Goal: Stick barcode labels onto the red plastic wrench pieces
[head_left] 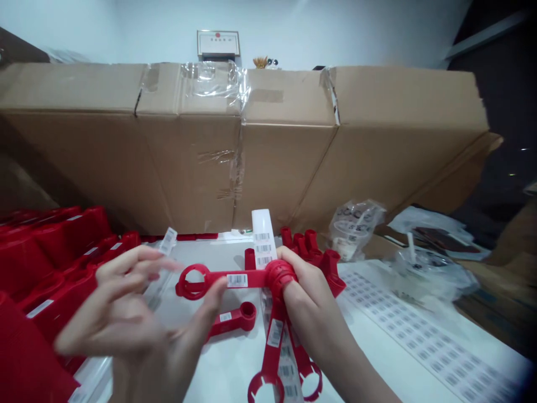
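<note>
My right hand (304, 294) is closed around the round end of a red plastic handle (218, 280) that points left and carries a barcode sticker (237, 280). The same hand also grips several more red handles (274, 347) hanging down, and a white strip of barcode labels (263, 235) sticks up behind it. My left hand (126, 313) is blurred, fingers spread, thumb tip just under the sticker. A small barcode label (168, 240) is stuck on its index fingertip.
A loose red handle (232, 320) lies on the white table (235, 358). Stacked red plastic parts (46, 252) fill the left. A sheet of barcode labels (423, 336) lies at right, plastic bags (356, 226) behind it. A taped cardboard wall (251, 145) closes the back.
</note>
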A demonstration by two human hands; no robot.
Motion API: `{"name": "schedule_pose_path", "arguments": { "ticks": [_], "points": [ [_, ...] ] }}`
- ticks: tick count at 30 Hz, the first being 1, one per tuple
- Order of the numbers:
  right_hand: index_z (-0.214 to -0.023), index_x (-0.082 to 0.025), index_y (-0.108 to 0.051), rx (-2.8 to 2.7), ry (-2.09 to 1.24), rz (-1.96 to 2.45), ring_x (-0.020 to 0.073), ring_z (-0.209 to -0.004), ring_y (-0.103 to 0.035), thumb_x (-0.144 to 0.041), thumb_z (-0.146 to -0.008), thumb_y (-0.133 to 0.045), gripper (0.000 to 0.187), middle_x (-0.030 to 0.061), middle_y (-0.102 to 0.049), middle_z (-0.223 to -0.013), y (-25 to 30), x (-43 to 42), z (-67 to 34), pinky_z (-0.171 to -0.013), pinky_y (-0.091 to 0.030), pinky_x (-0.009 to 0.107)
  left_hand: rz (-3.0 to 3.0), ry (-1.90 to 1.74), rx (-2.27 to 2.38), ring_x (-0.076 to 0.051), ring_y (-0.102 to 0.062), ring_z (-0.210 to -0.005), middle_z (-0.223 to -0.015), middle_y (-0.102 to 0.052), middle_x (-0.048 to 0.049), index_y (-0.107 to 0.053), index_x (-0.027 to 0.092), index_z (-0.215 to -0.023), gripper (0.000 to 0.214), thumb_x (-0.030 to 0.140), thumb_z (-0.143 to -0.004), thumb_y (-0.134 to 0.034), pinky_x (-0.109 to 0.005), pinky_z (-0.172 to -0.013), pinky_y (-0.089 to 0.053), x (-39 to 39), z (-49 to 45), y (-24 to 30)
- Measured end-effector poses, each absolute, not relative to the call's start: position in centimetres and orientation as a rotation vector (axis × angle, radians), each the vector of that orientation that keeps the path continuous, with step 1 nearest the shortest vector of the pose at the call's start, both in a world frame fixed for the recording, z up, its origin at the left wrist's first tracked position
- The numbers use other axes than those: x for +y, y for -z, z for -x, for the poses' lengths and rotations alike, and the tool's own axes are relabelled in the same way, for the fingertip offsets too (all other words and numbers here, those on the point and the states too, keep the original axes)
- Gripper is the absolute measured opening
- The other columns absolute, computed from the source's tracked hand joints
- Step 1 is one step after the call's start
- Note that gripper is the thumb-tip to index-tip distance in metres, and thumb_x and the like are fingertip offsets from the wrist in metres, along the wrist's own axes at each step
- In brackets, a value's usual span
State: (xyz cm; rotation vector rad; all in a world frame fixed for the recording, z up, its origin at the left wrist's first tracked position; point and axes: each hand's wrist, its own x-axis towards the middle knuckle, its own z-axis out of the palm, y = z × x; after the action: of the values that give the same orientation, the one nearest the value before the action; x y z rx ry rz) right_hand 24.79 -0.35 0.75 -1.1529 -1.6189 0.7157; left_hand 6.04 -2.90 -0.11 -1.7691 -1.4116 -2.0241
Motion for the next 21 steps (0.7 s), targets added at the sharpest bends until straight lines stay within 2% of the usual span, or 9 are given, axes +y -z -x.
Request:
{"name": "schedule_pose_path", "arguments": {
  "ticks": [2,4,6,8,10,12,17,19,21],
  "points": [
    [-0.075,-0.023,-0.045,-1.639,-0.743,1.118,0.0162,-0.066,-0.048,-0.016,-0.094,-0.041,0.020,-0.0028,-0.052,-0.070,-0.6,-0.7,-24.4,-0.057,-0.036,0.029,1.770,1.850,-1.192,-0.032,-0.052,-0.123,-0.131,-0.040,-0.0127,-0.034,0.027,-0.109,0.064,0.035,-0.074,-0.087,-0.052,-0.101,-0.050,-2.0,-6.5,1.0],
    [-0.076,-0.023,-0.044,-1.655,-0.753,1.096,0.0163,-0.066,-0.048,-0.018,-0.096,-0.041,0.021,-0.0031,-0.051,-0.069,-0.6,-0.9,-24.1,-0.057,-0.036,0.029,1.896,1.849,-1.186,-0.033,-0.053,-0.125,-0.139,-0.035,-0.0147,-0.027,0.030,-0.116,0.073,0.034,-0.076,-0.087,-0.054,-0.100,-0.051,-1.1,-6.8,2.0],
    [-0.075,-0.023,-0.043,-1.653,-0.735,1.100,0.0164,-0.065,-0.047,-0.020,-0.097,-0.040,0.022,-0.0027,-0.053,-0.070,-0.7,-0.8,-24.2,-0.057,-0.036,0.029,2.071,1.959,-1.340,-0.025,-0.066,-0.104,-0.142,-0.033,-0.0127,-0.027,0.031,-0.117,0.068,0.035,-0.079,-0.083,-0.048,-0.087,-0.059,-0.5,-6.7,2.5],
    [-0.074,-0.023,-0.044,-1.643,-0.720,1.111,0.0166,-0.065,-0.048,-0.023,-0.098,-0.041,0.024,-0.0018,-0.056,-0.071,-0.9,-0.6,-24.5,-0.057,-0.037,0.029,2.210,2.120,-1.516,-0.014,-0.066,-0.078,-0.138,-0.034,-0.0074,-0.029,0.033,-0.113,0.060,0.034,-0.082,-0.080,-0.037,-0.070,-0.061,-0.3,-6.3,2.2],
    [-0.074,-0.022,-0.046,-1.640,-0.733,1.110,0.0170,-0.066,-0.050,-0.024,-0.098,-0.042,0.024,-0.0011,-0.058,-0.073,-1.0,-0.4,-24.9,-0.057,-0.038,0.029,2.283,2.309,-1.615,-0.008,-0.060,-0.068,-0.130,-0.036,-0.0020,-0.030,0.034,-0.110,0.056,0.030,-0.083,-0.079,-0.029,-0.061,-0.058,-0.5,-5.8,1.5],
    [-0.074,-0.022,-0.047,-1.642,-0.750,1.104,0.0174,-0.067,-0.051,-0.024,-0.098,-0.042,0.025,-0.0009,-0.059,-0.073,-1.2,-0.2,-25.2,-0.058,-0.038,0.029,2.307,2.511,-1.647,-0.007,-0.058,-0.068,-0.122,-0.038,0.0008,-0.030,0.035,-0.109,0.059,0.028,-0.080,-0.081,-0.025,-0.057,-0.055,-0.7,-5.2,0.5],
    [-0.073,-0.022,-0.046,-1.617,-0.741,1.125,0.0171,-0.066,-0.049,-0.024,-0.099,-0.041,0.027,-0.0015,-0.055,-0.072,-1.4,-0.1,-25.7,-0.058,-0.036,0.029,2.290,3.029,-1.923,-0.010,-0.066,-0.068,-0.104,-0.060,0.0022,-0.037,0.032,-0.118,0.062,0.031,-0.079,-0.086,-0.024,-0.065,-0.057,-1.5,-3.2,-1.7],
    [-0.072,-0.022,-0.046,-1.604,-0.763,1.127,0.0170,-0.066,-0.048,-0.025,-0.099,-0.042,0.027,-0.0015,-0.054,-0.071,-1.6,-0.1,-25.8,-0.059,-0.036,0.029,2.312,3.204,-2.003,-0.011,-0.069,-0.066,-0.097,-0.069,0.0000,-0.042,0.028,-0.118,0.059,0.029,-0.079,-0.087,-0.024,-0.067,-0.058,-1.8,-2.4,-2.3],
    [-0.073,-0.022,-0.049,-1.589,-0.792,1.126,0.0173,-0.066,-0.048,-0.026,-0.099,-0.042,0.027,-0.0010,-0.055,-0.071,-1.8,-0.2,-25.9,-0.058,-0.035,0.030,2.353,3.305,-2.004,-0.014,-0.073,-0.072,-0.101,-0.074,-0.0054,-0.044,0.025,-0.123,0.063,0.021,-0.077,-0.088,-0.024,-0.072,-0.060,-1.9,-1.8,-2.6]
  ]
}}
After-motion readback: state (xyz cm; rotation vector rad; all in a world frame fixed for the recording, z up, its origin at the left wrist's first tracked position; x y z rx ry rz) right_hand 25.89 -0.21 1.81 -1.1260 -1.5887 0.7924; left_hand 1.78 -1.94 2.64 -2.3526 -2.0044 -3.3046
